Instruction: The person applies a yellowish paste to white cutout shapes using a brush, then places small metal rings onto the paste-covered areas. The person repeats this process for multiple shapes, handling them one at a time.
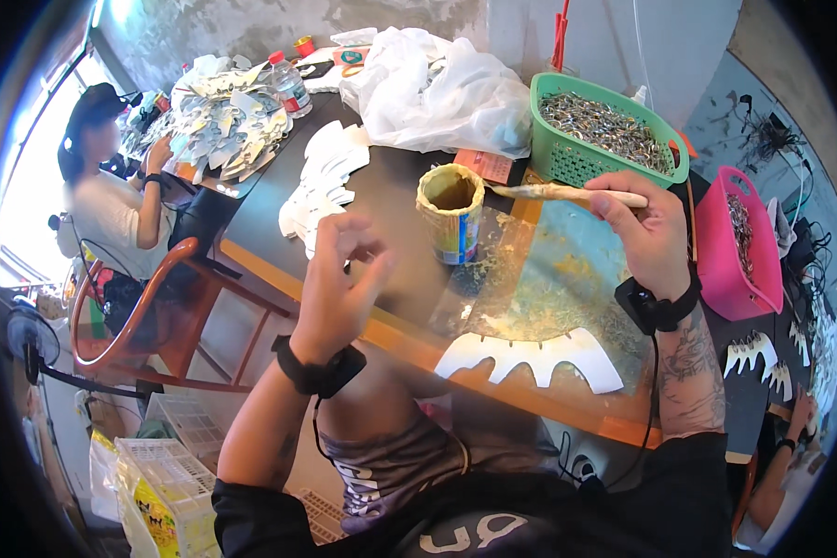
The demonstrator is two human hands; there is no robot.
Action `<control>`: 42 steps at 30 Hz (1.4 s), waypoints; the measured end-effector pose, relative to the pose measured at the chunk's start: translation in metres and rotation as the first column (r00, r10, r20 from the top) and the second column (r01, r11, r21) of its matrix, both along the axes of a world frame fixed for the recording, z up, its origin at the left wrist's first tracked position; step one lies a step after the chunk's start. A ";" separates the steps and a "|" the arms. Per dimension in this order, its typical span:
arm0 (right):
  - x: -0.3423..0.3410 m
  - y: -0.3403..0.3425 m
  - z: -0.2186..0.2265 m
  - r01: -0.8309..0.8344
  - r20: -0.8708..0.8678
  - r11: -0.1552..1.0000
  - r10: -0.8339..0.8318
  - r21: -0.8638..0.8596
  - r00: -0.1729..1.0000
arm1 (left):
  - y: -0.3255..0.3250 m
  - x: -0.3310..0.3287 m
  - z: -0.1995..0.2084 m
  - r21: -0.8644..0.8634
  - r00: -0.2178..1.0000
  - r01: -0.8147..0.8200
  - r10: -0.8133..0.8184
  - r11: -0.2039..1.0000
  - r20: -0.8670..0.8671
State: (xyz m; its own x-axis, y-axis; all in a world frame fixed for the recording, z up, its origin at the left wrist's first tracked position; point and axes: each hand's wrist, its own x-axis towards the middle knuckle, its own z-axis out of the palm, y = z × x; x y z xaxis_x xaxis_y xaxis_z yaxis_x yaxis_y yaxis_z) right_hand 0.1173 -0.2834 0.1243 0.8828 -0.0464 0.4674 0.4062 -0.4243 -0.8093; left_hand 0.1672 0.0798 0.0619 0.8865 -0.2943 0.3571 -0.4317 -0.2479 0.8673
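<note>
My right hand is closed around the wooden handle of a brush. The brush's bristle end is beside the rim of an open, glue-crusted tin can. My left hand hovers near the table's front edge, fingers loosely curled and thumb apart, with nothing plainly in it. Beyond it lies a loose stack of white cut-out pieces. A curved white piece with a scalloped edge lies flat on the stained work surface in front of me.
A green basket of small metal parts stands at the back right, a pink basket beside it. White plastic bags and a bottle are at the back. One person sits at left; another person's arm shows at lower right.
</note>
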 end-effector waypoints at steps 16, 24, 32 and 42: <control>-0.038 -0.064 0.068 0.117 0.324 0.829 -0.339 0.547 0.883 | -0.050 -0.144 0.008 0.613 0.833 0.228 -0.477 0.756 0.280; -0.050 -0.054 0.066 0.121 0.369 0.918 -0.270 0.378 0.890 | -0.077 -0.172 0.022 0.530 0.748 0.329 -0.559 0.781 0.359; -0.106 -0.048 0.012 0.165 0.107 0.952 -0.198 0.259 0.974 | -0.106 -0.184 -0.002 0.621 0.710 0.421 -0.667 0.661 0.228; -0.128 -0.050 -0.040 0.207 0.014 0.948 -0.217 0.242 0.976 | -0.175 -0.202 -0.026 0.754 0.804 0.255 -0.565 0.605 0.182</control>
